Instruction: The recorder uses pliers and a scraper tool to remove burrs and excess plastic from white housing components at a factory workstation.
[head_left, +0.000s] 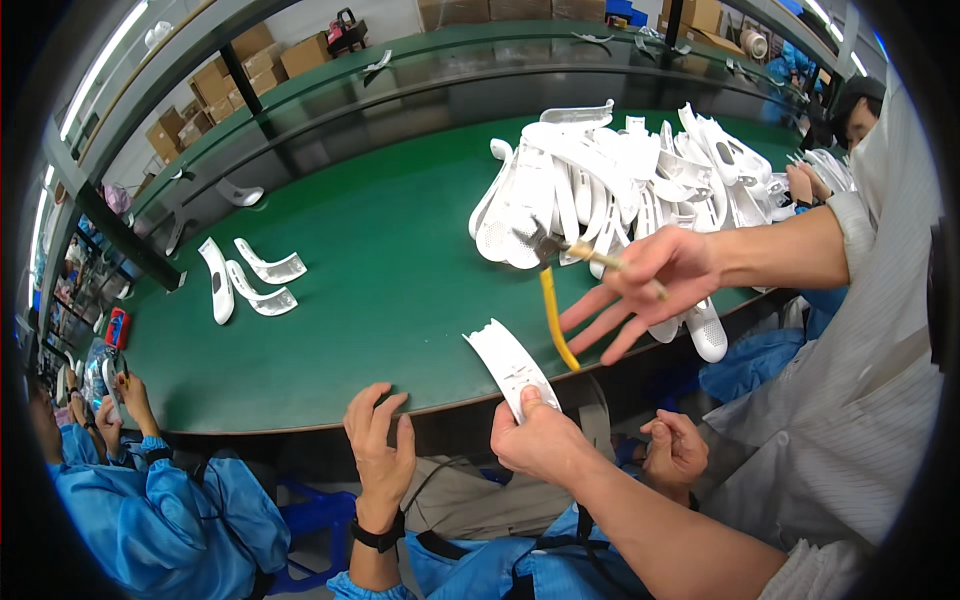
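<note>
My left hand [380, 445], with a black band at the wrist, is raised at the table's front edge. Its fingers are apart and nothing is in them. Low on the right, my right hand [675, 452] is loosely curled, with no thing visible in it. Between them reaches a co-worker's hand [545, 435], pinching the lower end of a curved white plastic part [508, 362]. That person's other hand [665, 270] has yellow-handled cutting pliers [552, 310] hanging from it, fingers spread, jaws pointing toward the heap.
A large heap of white plastic parts [610, 180] covers the green table's [370, 240] right side. Several similar pieces [262, 290] lie at the left. The standing co-worker in a striped shirt [830, 390] crowds my right. Another person in blue [170, 510] works at left.
</note>
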